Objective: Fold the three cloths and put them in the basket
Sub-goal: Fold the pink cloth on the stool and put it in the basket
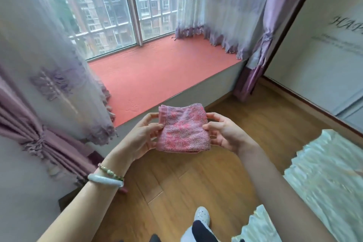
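Pink terry cloth, folded into a small thick square with a darker pink mottled pattern, is held in the air between both hands. It hangs above the wooden plank floor, just in front of the front edge of the red-matted window ledge, and rests on no surface. Several layers show at its upper left corner, and a plain pink hem band runs down its left edge.

Writing: the pale wall panel at the right carries dark script lettering. Only "HAP" can be read before the frame cuts it off. Two smaller lines beneath are too blurred to read.

Grip, left hand: it pinches the cloth's left edge, thumb on the upper face and fingers curled behind.

Grip, right hand: it pinches the right edge, thumb tip on the face near the middle of that edge, index finger up at the upper right corner, and the other fingers curled beneath.

The left wrist wears a white polished bangle and, just above it, a green beaded bracelet.

Surroundings: a sheer lilac-embroidered curtain hangs at the ledge's left end, with a glazed window behind the ledge. A pale rumpled bedcover lies at the lower right. A white shoe stands on the floor near the bottom edge.
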### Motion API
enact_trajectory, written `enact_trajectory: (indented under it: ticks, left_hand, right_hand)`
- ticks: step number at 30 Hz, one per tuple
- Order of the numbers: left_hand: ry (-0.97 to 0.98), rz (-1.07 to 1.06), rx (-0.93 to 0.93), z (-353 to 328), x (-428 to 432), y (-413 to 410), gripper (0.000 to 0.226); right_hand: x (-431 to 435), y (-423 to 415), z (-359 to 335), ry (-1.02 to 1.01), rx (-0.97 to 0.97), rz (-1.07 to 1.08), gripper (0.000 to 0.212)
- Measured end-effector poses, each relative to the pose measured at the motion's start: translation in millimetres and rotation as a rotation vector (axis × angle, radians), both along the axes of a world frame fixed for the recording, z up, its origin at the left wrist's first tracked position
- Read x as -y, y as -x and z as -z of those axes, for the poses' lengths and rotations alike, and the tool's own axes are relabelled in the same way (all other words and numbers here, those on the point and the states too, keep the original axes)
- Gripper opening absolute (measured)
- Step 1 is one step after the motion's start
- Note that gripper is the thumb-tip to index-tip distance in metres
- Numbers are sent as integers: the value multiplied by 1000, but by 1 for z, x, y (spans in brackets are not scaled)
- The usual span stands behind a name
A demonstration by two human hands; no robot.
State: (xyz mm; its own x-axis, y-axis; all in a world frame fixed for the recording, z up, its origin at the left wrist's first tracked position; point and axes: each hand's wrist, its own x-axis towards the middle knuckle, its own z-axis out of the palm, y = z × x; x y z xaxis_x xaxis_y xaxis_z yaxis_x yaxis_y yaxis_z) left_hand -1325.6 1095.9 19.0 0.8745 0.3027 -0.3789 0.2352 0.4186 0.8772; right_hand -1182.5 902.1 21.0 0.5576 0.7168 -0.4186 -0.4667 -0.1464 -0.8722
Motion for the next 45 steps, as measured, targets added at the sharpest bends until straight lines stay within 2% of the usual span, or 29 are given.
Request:
enact_trajectory:
  ticks: [16, 23, 33, 45]
  left_hand:
    - [-38, 316, -10, 7, 95, -277, 24]
    - [-38, 479, -22, 15, 120, -392, 22]
    - [-69, 726, -26, 8, 146, -599, 21]
    - [-47, 958, -35, 14, 216, -790, 22]
  right_hand:
    - [128, -203, -5, 16, -6, 371, 27]
    - [160, -280, 2, 36, -18, 531, 26]
    - [183, -425, -3, 32, -40, 804, 26]
    - [244, -565, 3, 63, -41, 995, 26]
